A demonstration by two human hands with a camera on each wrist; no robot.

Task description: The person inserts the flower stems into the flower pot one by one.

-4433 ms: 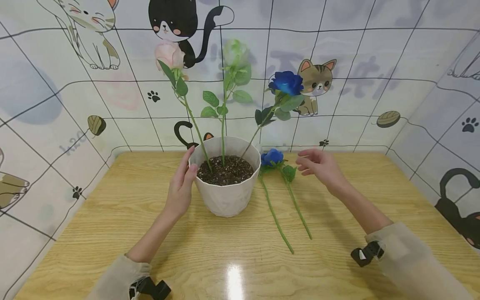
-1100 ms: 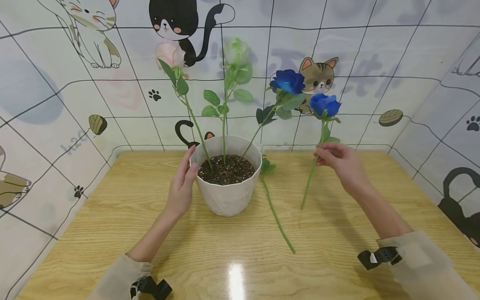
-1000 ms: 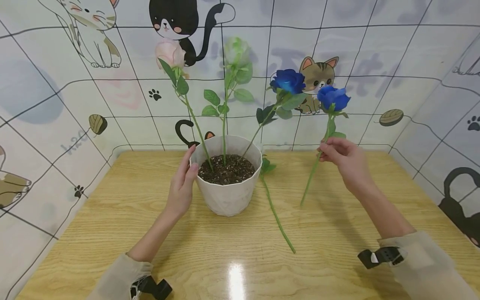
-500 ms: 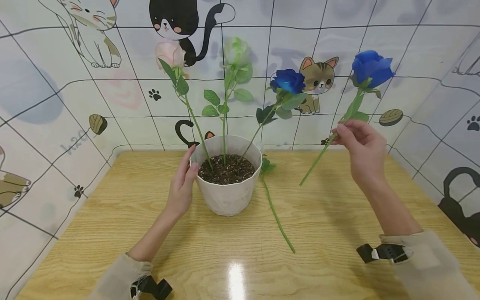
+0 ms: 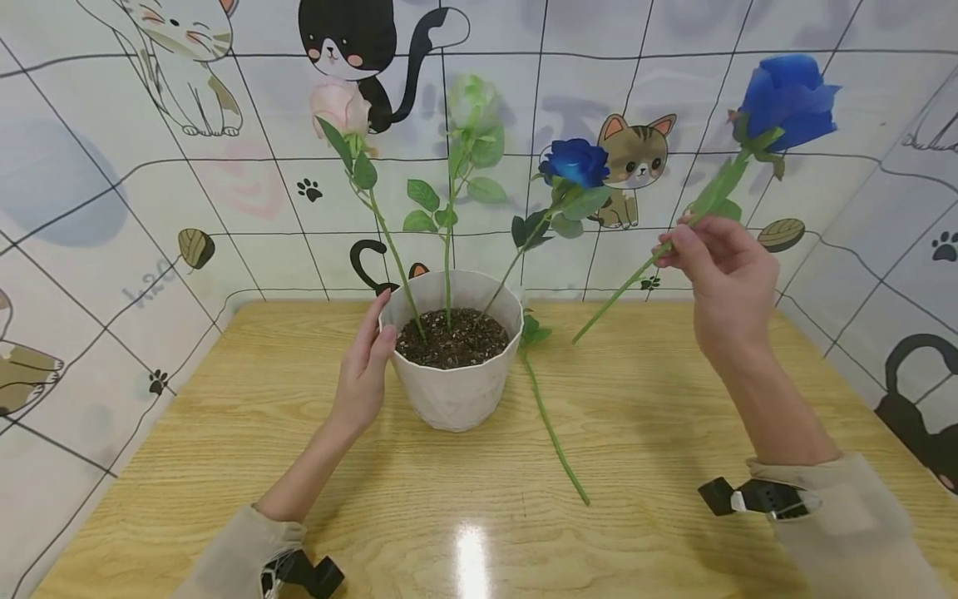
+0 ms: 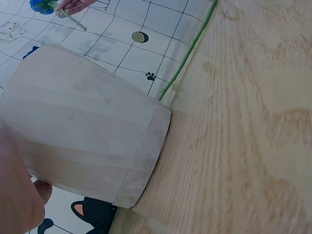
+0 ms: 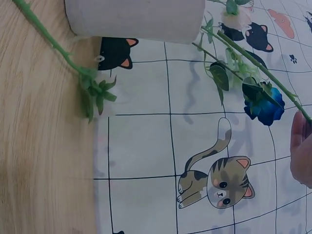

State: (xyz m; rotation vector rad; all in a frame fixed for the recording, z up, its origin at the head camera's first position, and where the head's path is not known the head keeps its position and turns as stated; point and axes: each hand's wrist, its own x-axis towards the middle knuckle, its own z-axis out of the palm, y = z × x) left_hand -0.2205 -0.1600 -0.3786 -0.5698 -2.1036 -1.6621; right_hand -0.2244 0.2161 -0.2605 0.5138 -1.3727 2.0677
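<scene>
In the head view, my right hand [image 5: 733, 287] pinches the green stem of a blue rose [image 5: 789, 104] between thumb and fingers. The rose tilts, bloom up to the right and stem end above the table. My left hand [image 5: 362, 370] rests against the left side of a white flower pot [image 5: 452, 395], fingers fairly straight, thumb near the rim. Dark soil [image 5: 452, 349] fills the pot. A pink rose [image 5: 340, 108], a pale green rose [image 5: 471, 104] and another blue rose [image 5: 575, 162] stand in it. Another stemmed flower [image 5: 550, 424] lies right of the pot, its bloom hidden in the head view.
The wooden table [image 5: 397, 516] ends at a back wall covering [image 5: 741, 208] printed with cats and grid lines. Leaves [image 7: 100, 92] of the lying flower show by the table's back edge in the right wrist view.
The right hand has picked the blue rose up from the table, then raised it up and to the right, tilting it further. The left hand stays on the pot.
</scene>
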